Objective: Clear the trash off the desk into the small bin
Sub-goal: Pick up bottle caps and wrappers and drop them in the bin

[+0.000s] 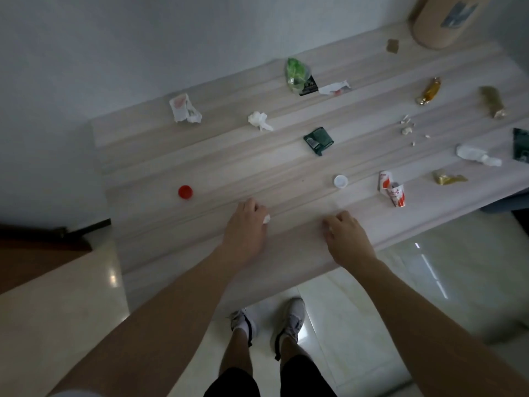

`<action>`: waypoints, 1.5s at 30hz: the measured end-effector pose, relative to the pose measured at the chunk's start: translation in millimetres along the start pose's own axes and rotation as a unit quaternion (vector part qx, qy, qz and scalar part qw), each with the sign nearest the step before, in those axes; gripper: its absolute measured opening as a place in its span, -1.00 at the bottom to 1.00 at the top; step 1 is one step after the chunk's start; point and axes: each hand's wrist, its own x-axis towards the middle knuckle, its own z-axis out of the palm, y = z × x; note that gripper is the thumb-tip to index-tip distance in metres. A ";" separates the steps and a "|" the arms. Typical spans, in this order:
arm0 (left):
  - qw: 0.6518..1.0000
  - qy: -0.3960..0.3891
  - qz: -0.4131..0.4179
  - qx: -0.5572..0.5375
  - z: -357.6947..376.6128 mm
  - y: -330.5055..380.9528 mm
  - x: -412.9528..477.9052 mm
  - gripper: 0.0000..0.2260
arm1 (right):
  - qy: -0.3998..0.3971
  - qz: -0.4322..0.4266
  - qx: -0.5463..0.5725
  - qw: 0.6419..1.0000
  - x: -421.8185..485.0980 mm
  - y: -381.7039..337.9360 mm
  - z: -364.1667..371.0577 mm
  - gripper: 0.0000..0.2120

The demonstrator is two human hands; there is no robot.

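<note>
Trash lies scattered over a pale wood desk (200,156). My left hand (246,224) rests near the front edge with its fingers curled round a small white scrap (266,219). My right hand (345,233) lies beside it, fingers curled; a bit of white shows at the fingertips, but I cannot tell whether it holds anything. A red cap (185,192), a white cap (340,181), a white tissue wad (259,120), a dark green wrapper (318,140) and a red-and-white wrapper (392,191) lie further out. A tan round bin (440,21) stands at the far right corner.
More wrappers lie to the right: a green bag (296,74), gold wrappers (428,91), crumbs (408,127), a white tissue (476,156). The wall runs behind the desk. Shiny tiled floor and my shoes (269,322) are below the front edge. A dark wooden piece (43,242) stands left.
</note>
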 end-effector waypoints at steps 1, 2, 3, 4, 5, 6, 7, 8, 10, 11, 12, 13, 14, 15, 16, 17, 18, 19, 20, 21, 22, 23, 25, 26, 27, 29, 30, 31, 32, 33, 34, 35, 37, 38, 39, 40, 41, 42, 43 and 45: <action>1.000 -0.005 0.001 -0.017 -0.1 -1.9 0.0 -0.87 | 0.006 0.002 0.006 1.000 1.1 -0.8 1.0 -0.83; 0.999 -0.011 0.004 -0.030 -1.0 -3.7 0.5 -0.87 | 0.010 0.004 0.010 1.000 2.1 -1.9 0.8 -0.83; 0.999 -0.017 0.008 -0.041 -2.6 -5.3 1.1 -0.85 | 0.011 0.006 0.011 1.000 3.0 -2.9 -0.3 -0.84; 0.998 -0.021 0.009 -0.051 -5.8 -6.1 1.2 -0.83 | 0.011 0.007 0.008 1.000 4.0 -3.9 -1.5 -0.83; 0.998 -0.024 0.007 -0.060 -9.4 -6.7 0.8 -0.81 | 0.009 0.006 0.005 1.000 4.7 -5.3 -3.2 -0.82; 0.997 -0.026 0.001 -0.067 -13.2 -7.0 -0.2 -0.79 | 0.007 0.006 0.005 1.000 5.0 -6.7 -5.0 -0.80; 0.997 -0.027 -0.004 -0.071 -16.6 -7.7 -1.3 -0.77 | 0.006 0.006 0.007 1.000 5.0 -8.5 -7.2 -0.79; 0.997 -0.027 -0.009 -0.073 -19.7 -8.8 -2.7 -0.76 | 0.007 0.008 0.012 1.000 4.5 -10.7 -9.7 -0.78; 0.997 -0.020 -0.019 -0.078 -24.8 -11.6 -5.6 -0.81 | 0.015 0.015 0.019 1.000 2.4 -15.0 -14.4 -0.79; 0.996 -0.009 -0.027 -0.080 -27.5 -13.1 -7.0 -0.86 | 0.017 0.019 0.019 0.999 0.7 -17.1 -16.8 -0.81; 0.996 0.000 -0.037 -0.077 -30.9 -14.2 -8.4 -0.88 | 0.019 0.022 0.016 0.999 -0.9 -19.1 -19.4 -0.82; 0.997 0.007 -0.042 -0.065 -34.2 -15.3 -9.9 -0.84 | 0.020 0.026 0.012 0.999 -2.7 -21.1 -22.4 -0.83; 0.998 0.009 -0.045 -0.049 -37.9 -15.8 -12.1 -0.77 | 0.020 0.031 0.006 0.999 -4.5 -22.8 -25.3 -0.83; 0.998 0.010 -0.048 -0.038 -41.2 -16.0 -14.7 -0.70 | 0.020 0.035 0.002 0.999 -6.0 -24.4 -28.3 -0.82; 0.998 0.012 -0.052 -0.037 -45.0 -15.3 -17.8 -0.65 | 0.021 0.037 0.001 0.999 -7.7 -25.4 -31.0 -0.82; 0.998 0.016 -0.055 -0.040 -48.2 -14.6 -20.7 -0.63 | 0.020 0.038 0.001 0.999 -9.7 -26.5 -33.7 -0.82; 0.997 0.023 -0.057 -0.042 -50.9 -14.0 -23.5 -0.63 | 0.020 0.038 0.002 0.999 -12.0 -27.5 -36.2 -0.82; 0.997 0.033 -0.059 -0.044 -53.5 -13.6 -26.8 -0.64 | 0.019 0.039 0.005 0.999 -14.4 -28.4 -38.5 -0.83; 0.996 0.043 -0.061 -0.046 -55.4 -13.5 -30.2 -0.66 | 0.019 0.038 0.010 0.999 -16.8 -29.2 -40.6 -0.83; 0.996 0.052 -0.063 -0.046 -57.0 -14.2 -33.7 -0.68 | 0.020 0.036 0.016 0.999 -19.4 -30.3 -42.6 -0.84; 0.995 0.059 -0.067 -0.045 -58.5 -15.5 -37.3 -0.71 | 0.022 0.033 0.021 0.999 -21.7 -31.3 -43.9 -0.84; 0.994 0.062 -0.073 -0.046 -60.2 -17.5 -40.8 -0.75 | 0.023 0.030 0.028 0.999 -24.1 -32.9 -45.0 -0.84; 0.992 0.062 -0.090 -0.056 -65.5 -21.6 -49.8 -0.79 | 0.025 0.021 0.037 0.999 -28.5 -36.1 -45.8 -0.83; 0.992 0.057 -0.095 -0.055 -68.5 -23.9 -55.5 -0.74 | 0.023 0.015 0.039 0.999 -30.9 -37.8 -45.6 -0.82; 0.992 0.053 -0.098 -0.052 -71.7 -26.3 -62.3 -0.65 | 0.021 0.007 0.040 0.999 -33.4 -40.1 -45.6 -0.82; 0.992 0.051 -0.102 -0.047 -76.0 -31.9 -76.3 -0.52 | 0.018 -0.009 0.039 0.999 -37.3 -45.3 -45.0 -0.81; 0.991 0.053 -0.107 -0.051 -77.1 -35.4 -83.1 -0.48 | 0.016 -0.018 0.037 0.999 -39.1 -48.6 -45.1 -0.81; 0.990 0.056 -0.116 -0.061 -77.2 -39.4 -89.6 -0.47 | 0.013 -0.027 0.034 0.999 -40.4 -52.4 -45.1 -0.81; 0.987 0.059 -0.127 -0.074 -76.9 -43.2 -96.3 -0.48 | 0.011 -0.036 0.032 0.999 -41.7 -56.0 -45.1 -0.80; 0.985 0.063 -0.137 -0.086 -75.7 -47.0 -102.9 -0.52 | 0.007 -0.045 0.029 0.999 -42.7 -59.4 -45.2 -0.79; 0.982 0.070 -0.145 -0.094 -73.9 -50.7 -109.6 -0.58 | 0.004 -0.053 0.028 0.998 -43.6 -62.4 -45.2 -0.78; 0.981 0.077 -0.150 -0.100 -71.3 -54.3 -116.4 -0.64 | 0.001 -0.061 0.026 0.998 -44.1 -65.4 -44.8 -0.77; 0.979 0.081 -0.161 -0.097 -64.0 -62.2 -128.4 -0.70 | -0.003 -0.076 0.023 0.997 -44.2 -70.2 -43.1 -0.74; 0.978 0.076 -0.172 -0.087 -59.6 -66.5 -133.8 -0.68 | -0.004 -0.083 0.020 0.996 -44.3 -72.8 -42.0 -0.73; 0.978 0.068 -0.183 -0.075 -54.9 -70.5 -138.7 -0.64 | -0.006 -0.087 0.016 0.996 -44.3 -75.4 -40.6 -0.72; 0.978 0.058 -0.192 -0.065 -50.0 -74.3 -142.9 -0.61 | -0.008 -0.089 0.013 0.996 -44.3 -77.5 -38.8 -0.72; 0.977 0.046 -0.198 -0.060 -44.5 -77.7 -146.9 -0.58 | -0.011 -0.089 0.010 0.996 -44.2 -79.4 -36.4 -0.72; 0.976 0.034 -0.204 -0.062 -38.9 -81.3 -150.1 -0.56 | -0.014 -0.088 0.005 0.996 -44.5 -81.3 -34.0 -0.73; 0.974 0.021 -0.213 -0.068 -33.9 -85.1 -152.8 -0.55 | -0.019 -0.087 -0.001 0.996 -44.5 -83.2 -31.1 -0.74; 0.971 0.004 -0.227 -0.078 -25.4 -93.1 -157.0 -0.59 | -0.028 -0.086 -0.013 0.996 -44.3 -87.1 -25.3 -0.76</action>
